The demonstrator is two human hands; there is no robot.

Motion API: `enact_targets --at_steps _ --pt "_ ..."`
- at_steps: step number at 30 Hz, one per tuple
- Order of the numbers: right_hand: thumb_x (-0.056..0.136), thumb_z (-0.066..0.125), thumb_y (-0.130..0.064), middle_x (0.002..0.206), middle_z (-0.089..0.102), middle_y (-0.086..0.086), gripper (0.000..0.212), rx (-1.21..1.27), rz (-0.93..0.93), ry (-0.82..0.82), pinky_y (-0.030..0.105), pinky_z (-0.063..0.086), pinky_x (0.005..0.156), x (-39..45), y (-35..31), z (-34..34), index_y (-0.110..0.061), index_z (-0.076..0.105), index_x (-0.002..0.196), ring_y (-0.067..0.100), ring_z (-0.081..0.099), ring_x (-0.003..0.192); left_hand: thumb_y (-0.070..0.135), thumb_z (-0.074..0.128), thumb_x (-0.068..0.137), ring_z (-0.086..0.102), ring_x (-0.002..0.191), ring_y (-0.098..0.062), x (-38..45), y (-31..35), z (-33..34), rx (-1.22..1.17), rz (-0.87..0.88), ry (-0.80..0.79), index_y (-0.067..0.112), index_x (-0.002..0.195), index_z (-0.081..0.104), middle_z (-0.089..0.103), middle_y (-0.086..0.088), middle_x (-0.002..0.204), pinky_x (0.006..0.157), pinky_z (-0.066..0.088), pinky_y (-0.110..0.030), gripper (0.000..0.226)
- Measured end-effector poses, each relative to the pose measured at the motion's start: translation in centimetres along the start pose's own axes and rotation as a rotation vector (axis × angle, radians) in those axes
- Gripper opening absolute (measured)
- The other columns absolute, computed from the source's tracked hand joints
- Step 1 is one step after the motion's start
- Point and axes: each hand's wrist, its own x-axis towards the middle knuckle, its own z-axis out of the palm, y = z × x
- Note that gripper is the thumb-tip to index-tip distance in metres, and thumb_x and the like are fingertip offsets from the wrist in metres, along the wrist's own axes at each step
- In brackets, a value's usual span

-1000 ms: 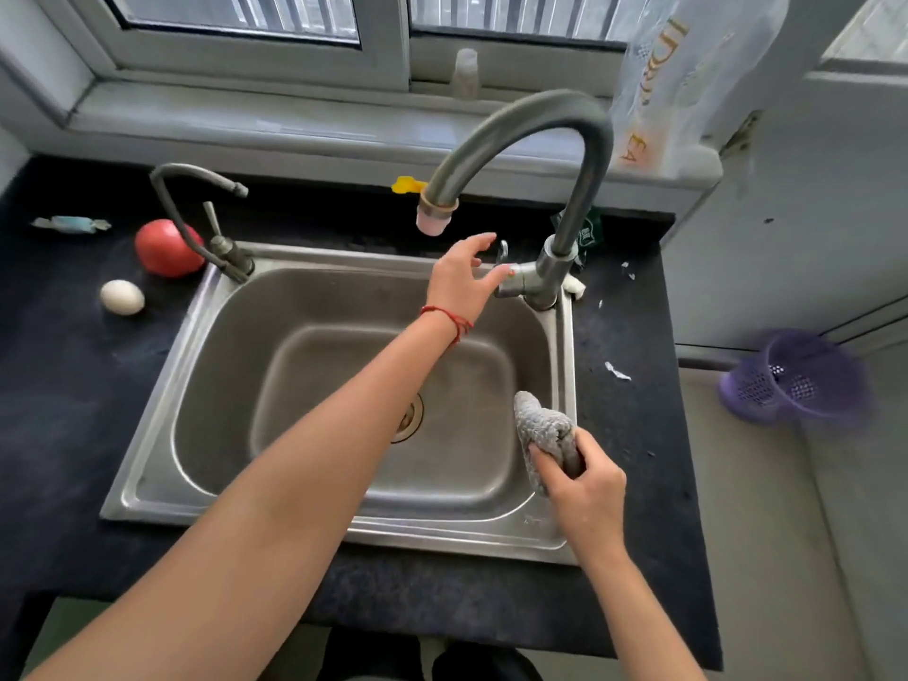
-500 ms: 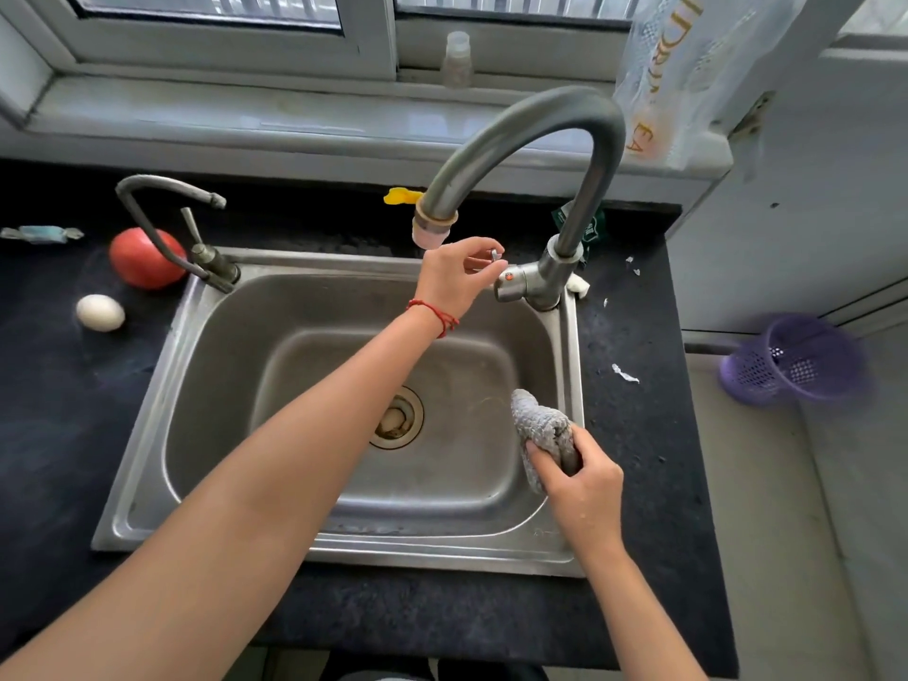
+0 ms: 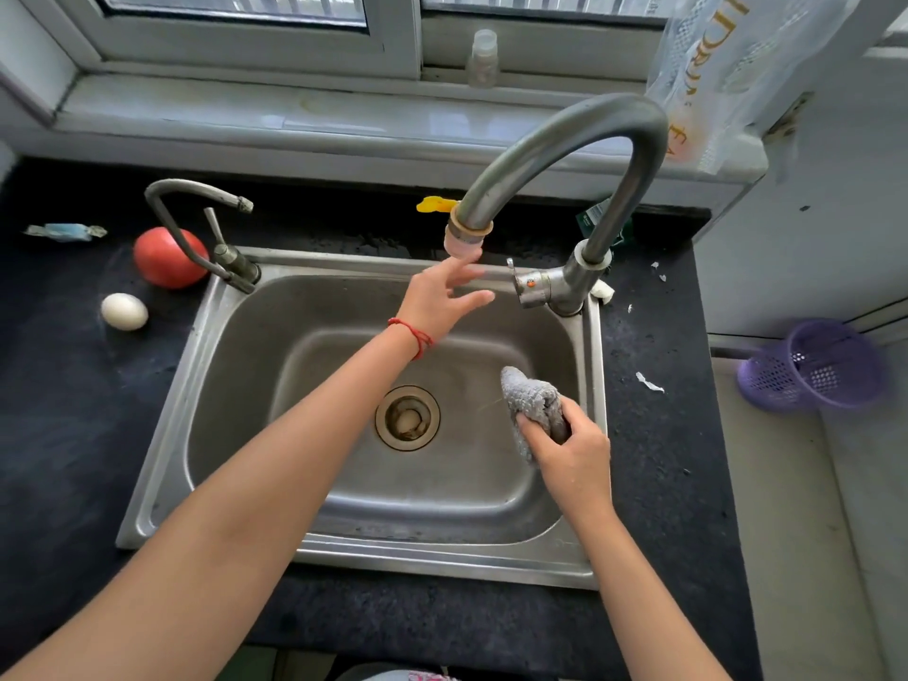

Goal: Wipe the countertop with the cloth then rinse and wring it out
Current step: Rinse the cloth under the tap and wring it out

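My right hand (image 3: 572,452) grips a bunched grey cloth (image 3: 533,403) over the right side of the steel sink (image 3: 157,464). My left hand (image 3: 444,299) hovers open over the basin, fingers spread, just left of the tap's handle (image 3: 530,285) and not touching it. The tall curved tap (image 3: 565,145) arches above, its pink-tipped spout (image 3: 462,238) right above my left fingers. No water stream is visible. The dark countertop (image 3: 64,425) surrounds the sink.
A red tomato (image 3: 169,258), a white egg (image 3: 124,312) and a wrapped sweet (image 3: 66,232) lie left of the sink beside a small second tap (image 3: 196,223). White scraps (image 3: 648,382) dot the right counter. A purple basket (image 3: 815,366) hangs at right; a bottle (image 3: 484,59) stands on the sill.
My left hand has come off the tap handle and drawn back left with fingers spread. The right hand with the cloth has stayed in place.
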Motion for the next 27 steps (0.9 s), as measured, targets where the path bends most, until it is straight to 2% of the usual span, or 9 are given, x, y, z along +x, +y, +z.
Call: enact_targets --at_steps 3,6,8,11,15,19,22,24,27 --pt "0.077 0.070 -0.017 0.085 0.057 -0.003 0.014 0.007 0.048 -0.037 0.007 0.039 0.065 1.7 -0.6 2.0 -0.015 0.063 0.089 0.004 0.053 0.073 0.020 0.062 0.085 0.062 0.096 -0.010 -2.1 -2.5 -1.8 0.009 -0.104 0.031 0.010 0.109 0.066 0.070 -0.009 0.109 0.093 0.049 -0.026 0.027" --pt "0.077 0.070 -0.015 0.085 0.060 0.005 0.010 0.085 0.110 -0.110 0.024 0.044 0.070 3.2 -1.5 4.0 -0.015 0.063 0.085 0.012 0.055 0.073 0.021 0.056 0.089 0.063 0.078 -0.002 -4.1 -4.6 -2.3 -0.076 -0.211 0.028 0.007 0.102 0.068 0.070 -0.004 0.092 0.070 0.048 -0.010 0.023" --pt "0.078 0.068 -0.010 0.077 0.063 0.002 0.012 0.206 0.161 -0.147 0.024 0.046 0.066 4.1 -2.1 5.2 -0.012 0.063 0.088 0.010 0.056 0.069 0.023 0.051 0.092 0.063 0.069 0.005 -5.3 -5.6 -1.9 -0.214 -0.329 0.000 0.008 0.100 0.067 0.067 0.001 0.083 0.067 0.049 -0.014 0.024" --pt "0.078 0.067 -0.005 0.081 0.063 -0.004 0.030 0.364 0.241 -0.146 0.019 0.051 0.065 5.3 -2.3 7.1 -0.013 0.058 0.105 0.004 0.060 0.073 0.029 0.048 0.093 0.065 0.078 -0.012 -6.5 -6.7 -0.8 -0.503 -0.512 -0.035 0.019 0.089 0.065 0.066 0.000 0.084 0.076 0.053 -0.030 0.020" --pt "0.080 0.067 -0.007 0.085 0.064 0.000 0.036 0.489 0.420 -0.141 0.027 0.053 0.072 6.6 -1.3 9.4 -0.013 0.052 0.112 0.013 0.063 0.077 0.022 0.051 0.092 0.063 0.068 -0.011 -7.0 -7.4 0.0 -0.759 -0.615 0.070 0.018 0.090 0.062 0.065 -0.002 0.084 0.057 0.055 -0.020 0.013" --pt "0.083 0.063 -0.011 0.099 0.064 0.012 0.028 0.454 0.497 -0.200 0.035 0.050 0.080 7.8 0.1 11.0 0.000 0.058 0.108 0.022 0.062 0.086 0.010 0.052 0.091 0.068 0.057 -0.008 -6.7 -8.2 -0.2 -0.881 -0.679 0.084 0.010 0.085 0.061 0.071 0.000 0.069 0.054 0.057 -0.021 0.011" --pt "0.088 0.055 -0.014 0.084 0.061 0.011 0.013 0.246 0.451 -0.272 0.030 0.044 0.067 8.0 0.5 11.5 -0.007 0.065 0.088 0.021 0.056 0.077 0.006 0.057 0.087 0.067 0.057 -0.014 -6.3 -8.9 -0.1 -0.837 -0.684 0.130 0.009 0.081 0.057 0.063 -0.007 0.077 0.057 0.057 -0.029 0.006" --pt "0.087 0.057 -0.022 0.076 0.060 0.009 0.021 0.197 0.441 -0.271 0.031 0.043 0.067 7.9 0.7 11.9 -0.007 0.066 0.076 0.020 0.053 0.074 0.004 0.063 0.082 0.062 0.065 -0.020 -6.0 -9.4 0.2 -0.768 -0.678 0.196 0.010 0.076 0.055 0.060 -0.009 0.078 0.065 0.055 -0.033 0.012" --pt "0.078 0.068 -0.035 0.068 0.061 0.001 0.024 0.150 0.454 -0.272 0.028 0.044 0.066 7.6 1.2 12.2 -0.012 0.063 0.071 0.012 0.054 0.067 0.001 0.066 0.079 0.060 0.065 -0.018 -5.9 -9.9 0.6 -0.704 -0.671 0.250 0.010 0.074 0.057 0.059 -0.008 0.075 0.059 0.055 -0.025 0.014"
